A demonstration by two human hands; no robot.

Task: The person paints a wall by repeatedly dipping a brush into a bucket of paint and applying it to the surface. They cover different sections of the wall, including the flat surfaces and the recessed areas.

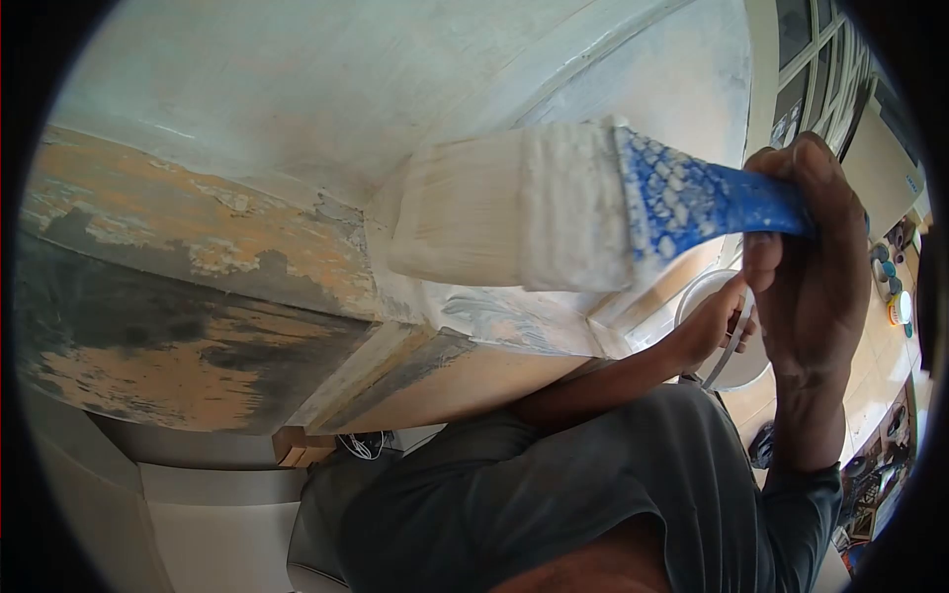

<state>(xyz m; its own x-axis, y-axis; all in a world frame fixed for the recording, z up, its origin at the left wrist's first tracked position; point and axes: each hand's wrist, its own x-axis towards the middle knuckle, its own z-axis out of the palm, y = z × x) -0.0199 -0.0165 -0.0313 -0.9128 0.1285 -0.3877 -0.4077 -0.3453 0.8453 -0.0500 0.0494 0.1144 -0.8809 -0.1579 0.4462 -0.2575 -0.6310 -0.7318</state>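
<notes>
My right hand (pixel 806 217), on the right, is closed around the blue handle of a wide paintbrush (pixel 687 198). White paint spatters cover the handle, and the brush's pale bristles are coated in white and point left. The bristles overlap the white-coated surface (pixel 326 89) in view; whether they touch it I cannot tell. Lower down, my left hand (pixel 720 321) has its fingers curled at the rim and strap-like handle of a white bucket (pixel 746 371). My right hand partly hides the bucket.
A patchy orange and grey panel (pixel 188 356) with a raised edge spans the left. Below it are a small brown box (pixel 301 447) and white cables (pixel 361 447). Several small containers (pixel 898 308) stand on the tiled floor (pixel 860 390) at right, near a barred window (pixel 816 59).
</notes>
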